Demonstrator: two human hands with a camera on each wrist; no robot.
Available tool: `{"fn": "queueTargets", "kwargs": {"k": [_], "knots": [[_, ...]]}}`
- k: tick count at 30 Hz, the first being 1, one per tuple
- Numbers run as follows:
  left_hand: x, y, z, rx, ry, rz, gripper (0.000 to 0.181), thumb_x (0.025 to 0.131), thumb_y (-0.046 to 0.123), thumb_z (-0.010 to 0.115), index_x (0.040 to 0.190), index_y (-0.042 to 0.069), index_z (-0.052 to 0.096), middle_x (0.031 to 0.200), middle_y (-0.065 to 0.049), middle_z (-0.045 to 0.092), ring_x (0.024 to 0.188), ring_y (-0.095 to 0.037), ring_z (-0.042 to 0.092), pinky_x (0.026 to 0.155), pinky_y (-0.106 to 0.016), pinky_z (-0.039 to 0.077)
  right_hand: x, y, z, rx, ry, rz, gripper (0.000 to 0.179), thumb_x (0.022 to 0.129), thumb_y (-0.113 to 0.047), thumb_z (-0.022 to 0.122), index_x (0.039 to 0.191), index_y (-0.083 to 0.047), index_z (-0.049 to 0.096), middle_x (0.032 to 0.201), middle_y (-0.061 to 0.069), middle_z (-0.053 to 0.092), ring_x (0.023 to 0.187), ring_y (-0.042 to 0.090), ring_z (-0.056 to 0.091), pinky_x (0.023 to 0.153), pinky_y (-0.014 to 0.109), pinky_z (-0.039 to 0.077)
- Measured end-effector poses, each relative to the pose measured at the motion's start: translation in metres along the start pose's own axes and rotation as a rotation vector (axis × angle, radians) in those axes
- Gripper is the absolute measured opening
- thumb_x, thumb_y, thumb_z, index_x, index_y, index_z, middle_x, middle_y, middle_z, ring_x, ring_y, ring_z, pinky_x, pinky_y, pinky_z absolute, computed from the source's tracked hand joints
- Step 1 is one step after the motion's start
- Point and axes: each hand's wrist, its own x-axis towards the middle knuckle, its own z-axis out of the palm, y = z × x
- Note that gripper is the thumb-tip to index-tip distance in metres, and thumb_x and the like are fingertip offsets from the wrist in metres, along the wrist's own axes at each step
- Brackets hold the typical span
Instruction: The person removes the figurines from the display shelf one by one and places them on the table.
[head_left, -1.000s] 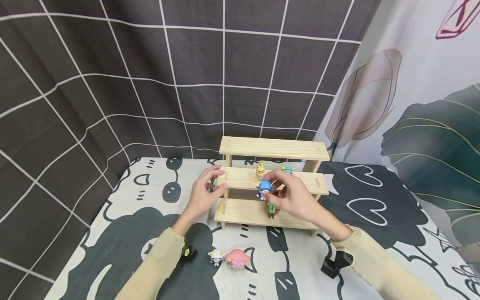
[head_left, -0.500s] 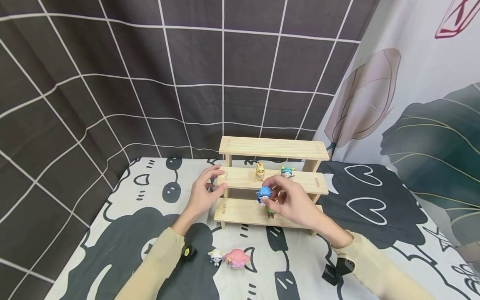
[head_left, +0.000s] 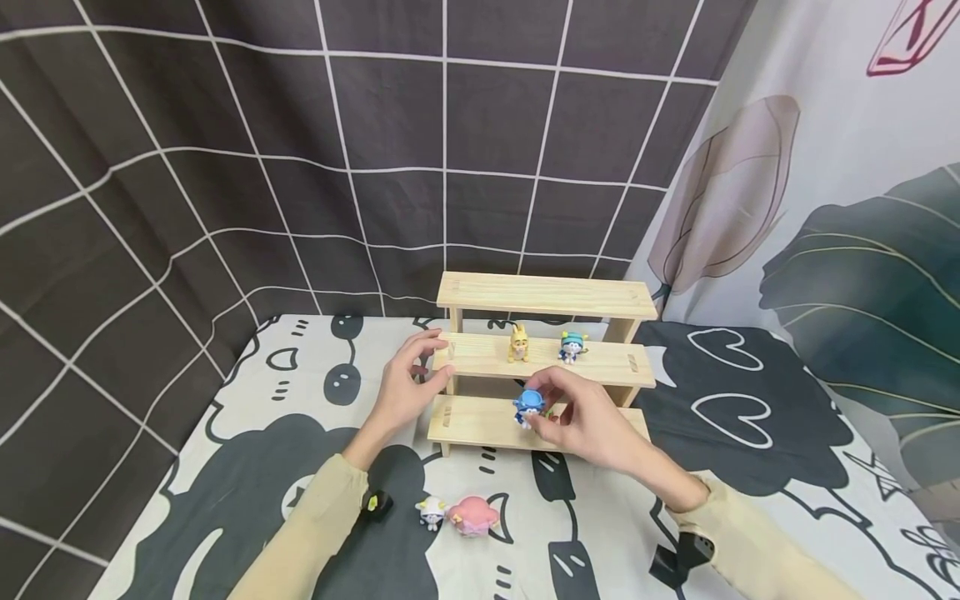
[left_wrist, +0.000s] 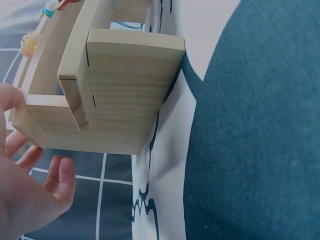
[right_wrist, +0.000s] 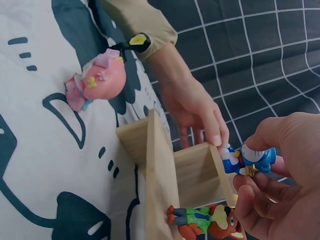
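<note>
My right hand (head_left: 592, 421) pinches a small blue-hatted figurine (head_left: 529, 403) in front of the bottom step of a three-tier wooden display shelf (head_left: 480, 421). In the right wrist view the figurine (right_wrist: 250, 159) lies between thumb and fingers, a gold star on its front. A fox figurine (right_wrist: 205, 221) in a green jacket stands on the bottom step, mostly hidden behind my right hand in the head view. My left hand (head_left: 405, 383) holds the left end of the middle step, thumb at the front, fingers behind. That step bears a yellow figurine (head_left: 518, 343) and a teal-hatted one (head_left: 572, 347).
On the patterned bedding before the shelf lie a pink figurine (head_left: 474, 516) and a small white figurine (head_left: 431, 512), side by side. A dark gridded curtain (head_left: 375, 200) hangs close behind the shelf; a leaf-print curtain (head_left: 840, 250) hangs at the right.
My right hand has lowered the blue-hatted figurine from the middle step's front to the bottom step. The teal-hatted figurine has come into full view; the fox is now mostly covered. My left hand stays put.
</note>
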Motion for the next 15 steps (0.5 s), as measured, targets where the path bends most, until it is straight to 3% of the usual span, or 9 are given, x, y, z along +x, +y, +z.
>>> {"fn": "queueTargets", "kwargs": {"k": [9,15], "knots": [[0.0,-0.001,0.002,-0.003,-0.007,-0.021,0.037,0.085,0.003,0.075,0.121,0.004,0.066,0.143,-0.012,0.053,0.117,-0.033,0.056,0.084,-0.057,0.051,-0.008,0.003,0.01,0.023,0.01,-0.034,0.033,0.08,0.004,0.077,0.107,-0.007,0.062,0.088,-0.005,0.062,0.073,0.026,0.06,0.052,0.025,0.049],[0.0,-0.002,0.001,0.0,0.001,-0.012,0.036,0.084,0.002,0.075,0.12,0.005,0.067,0.142,-0.012,0.054,0.116,-0.033,0.057,0.083,-0.055,0.052,-0.012,0.002,0.014,0.037,-0.001,-0.008,0.034,0.079,0.005,0.077,0.107,-0.007,0.062,0.088,-0.006,0.061,0.074,0.024,0.06,0.052,0.023,0.049]]}}
